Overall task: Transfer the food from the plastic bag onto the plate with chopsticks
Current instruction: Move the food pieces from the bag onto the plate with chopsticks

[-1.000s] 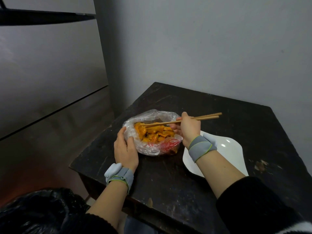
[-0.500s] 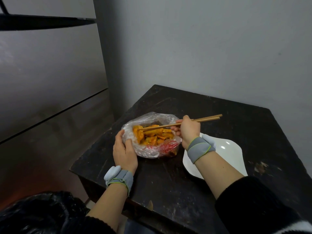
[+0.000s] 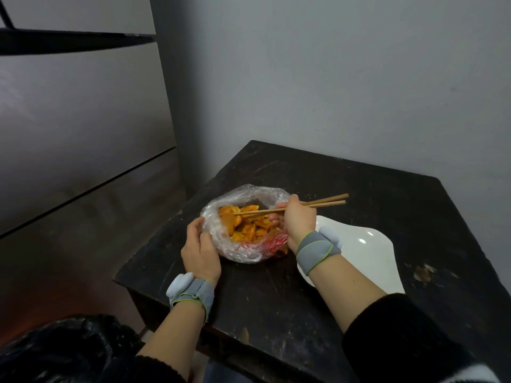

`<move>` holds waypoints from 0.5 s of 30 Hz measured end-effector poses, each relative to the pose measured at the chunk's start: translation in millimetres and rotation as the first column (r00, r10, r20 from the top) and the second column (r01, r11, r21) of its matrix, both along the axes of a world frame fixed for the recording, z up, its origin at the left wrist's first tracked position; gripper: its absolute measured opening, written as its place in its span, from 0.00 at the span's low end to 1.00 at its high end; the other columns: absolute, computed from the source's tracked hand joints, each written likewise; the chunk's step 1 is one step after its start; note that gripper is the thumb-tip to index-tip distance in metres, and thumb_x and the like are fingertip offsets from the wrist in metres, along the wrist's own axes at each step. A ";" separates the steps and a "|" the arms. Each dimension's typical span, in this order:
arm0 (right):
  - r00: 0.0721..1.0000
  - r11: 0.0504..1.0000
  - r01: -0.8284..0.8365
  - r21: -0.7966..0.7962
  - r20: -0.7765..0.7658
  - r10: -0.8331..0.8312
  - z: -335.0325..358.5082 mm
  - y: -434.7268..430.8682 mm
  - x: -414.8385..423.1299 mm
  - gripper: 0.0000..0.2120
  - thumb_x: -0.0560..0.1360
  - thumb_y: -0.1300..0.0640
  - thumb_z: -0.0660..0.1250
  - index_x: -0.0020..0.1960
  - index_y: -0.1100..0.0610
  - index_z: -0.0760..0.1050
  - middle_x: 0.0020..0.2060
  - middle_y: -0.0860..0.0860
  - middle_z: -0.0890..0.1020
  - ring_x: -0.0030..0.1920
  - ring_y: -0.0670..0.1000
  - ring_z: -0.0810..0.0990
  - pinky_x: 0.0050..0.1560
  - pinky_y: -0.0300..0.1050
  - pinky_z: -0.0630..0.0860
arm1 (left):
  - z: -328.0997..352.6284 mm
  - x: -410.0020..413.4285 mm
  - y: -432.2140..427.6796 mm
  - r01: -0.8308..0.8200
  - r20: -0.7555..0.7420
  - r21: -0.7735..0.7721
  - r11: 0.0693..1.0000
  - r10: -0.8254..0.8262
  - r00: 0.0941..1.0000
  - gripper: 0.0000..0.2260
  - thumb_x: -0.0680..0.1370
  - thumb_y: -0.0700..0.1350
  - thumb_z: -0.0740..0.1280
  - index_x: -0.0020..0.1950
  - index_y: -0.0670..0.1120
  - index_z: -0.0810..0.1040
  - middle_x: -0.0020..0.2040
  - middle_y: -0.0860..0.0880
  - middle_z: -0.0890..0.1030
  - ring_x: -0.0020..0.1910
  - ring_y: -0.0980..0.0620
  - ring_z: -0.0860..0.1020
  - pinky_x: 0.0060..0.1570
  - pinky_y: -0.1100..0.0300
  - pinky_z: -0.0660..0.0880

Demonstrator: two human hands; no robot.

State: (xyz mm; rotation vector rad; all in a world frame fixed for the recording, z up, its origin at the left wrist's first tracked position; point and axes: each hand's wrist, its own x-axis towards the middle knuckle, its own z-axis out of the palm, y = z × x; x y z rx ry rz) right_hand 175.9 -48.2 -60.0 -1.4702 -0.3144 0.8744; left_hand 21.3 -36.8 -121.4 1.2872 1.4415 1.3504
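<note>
The right hand [image 3: 300,221] is closed around a pair of wooden chopsticks [image 3: 290,207], whose tips lie nearly together over the orange food [image 3: 246,225] in the open plastic bag [image 3: 243,244]; whether they pinch a piece cannot be told. The left hand [image 3: 200,250] cups the bag's near-left side, fingers curled loosely against the plastic. The bag sits on the dark table [image 3: 387,203], between the hands. The white plate [image 3: 367,258] lies just right of the bag, partly under the right wrist.
</note>
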 end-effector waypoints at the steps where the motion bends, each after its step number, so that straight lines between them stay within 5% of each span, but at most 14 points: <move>1: 1.000 1.000 0.026 0.003 -0.005 -0.026 -2.4 1.3 -0.5 0.20 0.82 0.52 0.54 0.38 0.62 0.73 0.17 0.54 0.76 0.18 0.49 0.74 0.20 0.37 0.71 | -0.1 -0.2 0.0 0.006 0.000 0.003 1.000 -0.006 1.000 0.15 0.79 0.40 0.55 0.64 0.48 0.72 0.52 0.53 0.75 0.44 0.58 0.72 0.43 0.66 0.66; 9: 0.989 0.990 0.141 0.009 -0.037 -0.140 -4.3 -0.7 13.3 0.18 0.82 0.54 0.55 0.37 0.61 0.71 0.16 0.53 0.75 0.16 0.49 0.72 0.17 0.35 0.67 | -3.1 1.3 2.2 0.003 0.010 0.017 1.000 -0.004 1.000 0.15 0.79 0.40 0.55 0.64 0.47 0.72 0.55 0.50 0.76 0.51 0.53 0.73 0.50 0.60 0.66; 15: 0.989 0.988 0.144 0.062 -0.053 -0.141 1.5 -7.7 19.7 0.17 0.82 0.56 0.56 0.37 0.62 0.71 0.26 0.59 0.76 0.17 0.48 0.74 0.18 0.36 0.71 | -2.5 1.4 1.6 0.009 0.002 0.024 1.000 -0.009 1.000 0.14 0.79 0.41 0.56 0.64 0.48 0.72 0.52 0.52 0.76 0.51 0.52 0.74 0.50 0.60 0.66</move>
